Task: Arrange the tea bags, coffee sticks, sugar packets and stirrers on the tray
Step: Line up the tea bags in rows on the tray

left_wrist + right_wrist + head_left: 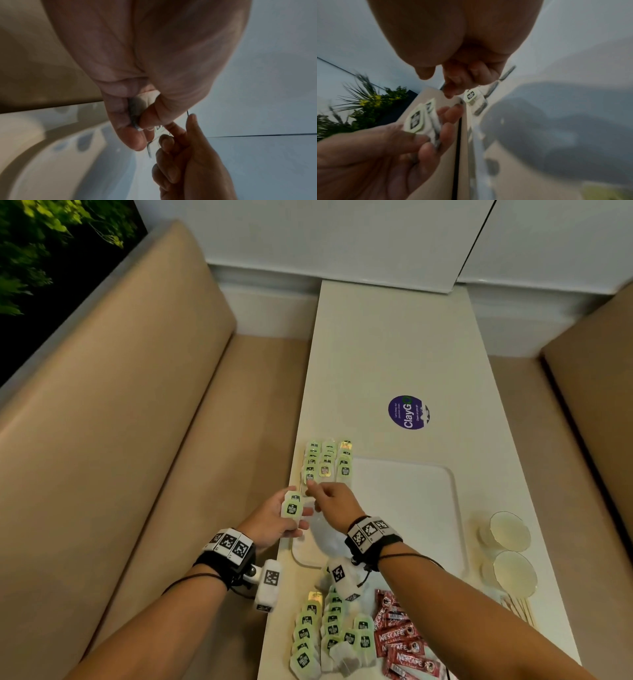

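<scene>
A white tray [428, 491] lies on the white table. Green-tagged tea bags [327, 460] lie in three rows at its far left corner. My left hand [274, 518] grips a small stack of tea bags [292, 506] over the tray's left edge; the right wrist view shows this stack [415, 120] fanned between thumb and fingers. My right hand [329, 501] hovers just right of it, fingertips at the nearest bag of the left row. In the right wrist view its thumb and index stand apart with nothing between them, above a laid tea bag [470, 96].
A loose pile of tea bags [325, 635] and red coffee sticks [400, 642] lie at the table's near end. Wooden stirrers [519, 609] and two paper cups [510, 530] sit on the right. A purple sticker [408, 412] marks the table beyond. Beige benches [137, 440] flank it.
</scene>
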{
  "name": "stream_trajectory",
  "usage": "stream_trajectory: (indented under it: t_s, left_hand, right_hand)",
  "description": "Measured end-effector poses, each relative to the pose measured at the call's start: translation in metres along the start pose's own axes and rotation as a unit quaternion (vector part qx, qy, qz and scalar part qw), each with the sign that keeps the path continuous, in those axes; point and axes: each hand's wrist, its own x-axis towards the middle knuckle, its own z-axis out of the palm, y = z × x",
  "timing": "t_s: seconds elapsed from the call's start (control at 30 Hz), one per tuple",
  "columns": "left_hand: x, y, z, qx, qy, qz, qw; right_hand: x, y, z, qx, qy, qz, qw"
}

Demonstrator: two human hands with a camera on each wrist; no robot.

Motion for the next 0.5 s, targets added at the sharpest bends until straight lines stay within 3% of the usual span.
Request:
stream_trajectory:
  t_s: [0.1, 0.2, 0.33, 0.4, 0.5]
  left_hand:
    - [0.001, 0.003, 0.007, 0.013, -0.026, 0.011, 1.0]
    - [0.004, 0.004, 0.01, 0.032, -0.028, 0.015, 0.999]
    - [0.011, 0.001, 0.011, 0.026, 0.039, 0.025, 0.999]
    - [0.015, 0.001, 0.011, 0.022, 0.076, 0.033, 0.996]
    - [0.018, 0.001, 0.012, 0.021, 0.079, 0.048, 0.995]
  right_hand:
    - [-0.007, 0.0, 0.002, 0.06, -0.05, -0.023, 0.997]
    - [-0.007, 0.0, -0.002, 0.062, -0.031, -0.02, 0.997]
    - [-0.004, 0.004, -0.008, 0.013, 0.036, -0.035, 0.999]
    - [-0.005, 0.008, -0.008, 0.029, 0.035, -0.036, 0.998]
    - [-0.009, 0.017, -0.006, 0.024, 0.008, -0.043, 0.999]
